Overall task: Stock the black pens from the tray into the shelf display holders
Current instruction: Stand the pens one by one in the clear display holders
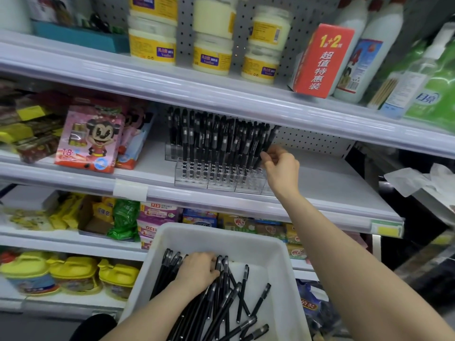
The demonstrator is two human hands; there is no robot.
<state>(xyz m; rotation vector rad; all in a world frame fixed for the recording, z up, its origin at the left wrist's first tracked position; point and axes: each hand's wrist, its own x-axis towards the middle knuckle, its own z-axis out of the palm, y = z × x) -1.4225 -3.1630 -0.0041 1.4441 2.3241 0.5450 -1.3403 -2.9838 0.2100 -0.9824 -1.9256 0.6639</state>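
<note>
While the left hand [198, 269] grips pens [221, 303] in the tray [221, 232], right hand [280, 166] fingers [267, 159] pinch a pen [267, 141] at the holder [216, 178].

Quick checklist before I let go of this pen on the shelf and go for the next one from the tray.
1. Right hand pinches a slim black pen at the right end of the clear plastic display holder: ok.
2. That pen's tip seated in a hole: cannot tell, the hand hides it.
3. Stocked black pens standing straight: not ok, those near the right end lean.
4. Left hand on the loose black pens in the white plastic tray: ok.
5. Next pen already gripped: cannot tell.
6. Tray stock remaining: ok, many pens.
</note>
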